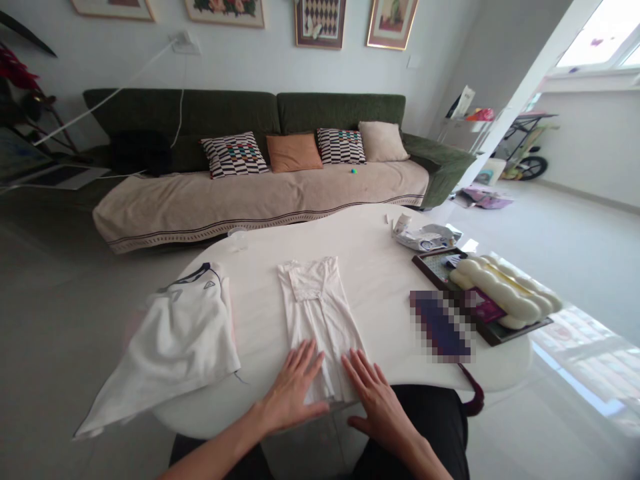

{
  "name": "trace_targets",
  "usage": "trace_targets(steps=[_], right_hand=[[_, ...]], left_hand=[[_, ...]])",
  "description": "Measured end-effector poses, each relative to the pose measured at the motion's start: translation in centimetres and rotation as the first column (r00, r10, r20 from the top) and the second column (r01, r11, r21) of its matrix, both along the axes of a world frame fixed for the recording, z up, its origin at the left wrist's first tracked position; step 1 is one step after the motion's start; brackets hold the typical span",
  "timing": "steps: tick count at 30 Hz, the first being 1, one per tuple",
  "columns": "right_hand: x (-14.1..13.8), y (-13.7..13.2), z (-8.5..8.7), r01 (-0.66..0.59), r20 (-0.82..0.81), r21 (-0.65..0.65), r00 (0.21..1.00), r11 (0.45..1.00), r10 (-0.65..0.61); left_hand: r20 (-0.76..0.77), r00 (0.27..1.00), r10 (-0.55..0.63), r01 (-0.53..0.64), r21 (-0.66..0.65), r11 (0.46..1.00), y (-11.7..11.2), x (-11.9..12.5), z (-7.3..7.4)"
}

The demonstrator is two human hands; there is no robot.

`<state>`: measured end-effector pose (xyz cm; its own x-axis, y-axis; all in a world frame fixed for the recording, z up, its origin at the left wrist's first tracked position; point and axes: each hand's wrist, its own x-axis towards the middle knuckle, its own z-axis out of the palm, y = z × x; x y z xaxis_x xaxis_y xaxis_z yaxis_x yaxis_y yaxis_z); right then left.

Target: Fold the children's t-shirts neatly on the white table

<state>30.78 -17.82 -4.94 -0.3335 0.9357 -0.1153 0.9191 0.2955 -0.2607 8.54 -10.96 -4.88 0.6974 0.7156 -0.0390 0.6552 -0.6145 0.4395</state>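
Note:
A narrow white garment (318,313), folded lengthwise, lies flat on the white round table (380,267), its neckline pointing away from me. My left hand (295,387) rests flat on its near end with fingers stretched out. My right hand (373,393) lies flat beside it on the garment's near right edge, fingers spread. Neither hand holds anything. A second white shirt with dark trim (183,337) is draped over the table's left edge, apart from both hands.
At the table's right stand a dark tray (505,331) with a cream ridged object (505,290), a blurred-out item (443,327) and crumpled packaging (425,237). A green sofa (260,160) with cushions stands behind the table. Tiled floor surrounds it.

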Motion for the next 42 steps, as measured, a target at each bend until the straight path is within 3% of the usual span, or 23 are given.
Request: trace_targets(steps=[3,7,15,18,21,24,26,28,30,31,33,36,39,42], right_hand=[[0.4,0.1,-1.1,-0.017,0.082,0.108,0.997,0.994,0.008],[0.5,-0.1,-1.4,-0.039,0.113,0.19,0.993,0.981,0.018],[1.0,-1.7,1.2,-0.088,0.003,0.019,0.996,0.996,0.088],[1.1,-1.8,3.7,-0.109,-0.097,-0.114,0.99,0.987,0.099],[1.9,0.1,7.2,-0.21,-0.278,-0.308,0.953,0.928,0.124],[2.9,5.6,10.0,-0.274,-0.44,-0.352,0.893,0.895,0.1],[3.1,10.6,10.3,-0.175,-0.523,-0.314,0.852,0.933,-0.017],[2.7,15.5,9.3,0.006,-0.576,-0.318,0.793,0.948,-0.198],[1.8,19.2,7.2,0.13,-0.598,-0.295,0.748,0.947,-0.289],[1.3,20.4,5.9,0.173,-0.604,-0.284,0.732,0.943,-0.316],[0.3,21.6,3.4,0.239,-0.616,-0.272,0.701,0.932,-0.359],[-0.4,21.7,0.4,0.32,-0.622,-0.231,0.678,0.919,-0.392],[-0.4,21.6,-0.8,0.41,-0.6,-0.157,0.683,0.899,-0.416],[-0.1,21.9,-0.9,0.465,-0.567,-0.082,0.706,0.881,-0.425]], left_hand=[[-0.108,0.994,0.002,0.004,0.058,0.998,-3.5,-1.8,-0.4],[-0.149,0.988,0.049,-0.032,0.113,0.993,-4.2,-2.2,-0.9],[-0.103,0.995,0.005,0.006,0.107,0.994,-5.3,-2.8,-0.6],[-0.073,0.995,-0.065,0.062,-0.047,0.997,-6.0,-3.5,1.6],[0.061,0.978,-0.198,0.207,-0.331,0.921,-4.6,-4.2,6.0],[0.215,0.95,-0.226,0.31,-0.575,0.757,0.5,-4.4,10.2],[0.257,0.965,-0.052,0.215,-0.661,0.719,5.4,-4.0,10.9],[0.275,0.919,0.284,0.017,-0.746,0.666,10.1,-3.3,9.7],[0.296,0.728,0.618,-0.186,-0.782,0.594,13.4,-2.4,7.1],[0.312,0.653,0.691,-0.247,-0.774,0.582,14.4,-2.0,5.6],[0.358,0.539,0.762,-0.335,-0.74,0.584,15.2,-1.5,2.7],[0.432,0.468,0.771,-0.385,-0.686,0.618,14.7,-1.2,0.0],[0.507,0.433,0.745,-0.403,-0.63,0.664,14.5,-1.3,-0.8],[0.555,0.395,0.732,-0.432,-0.591,0.681,15.3,-1.2,-0.7]])
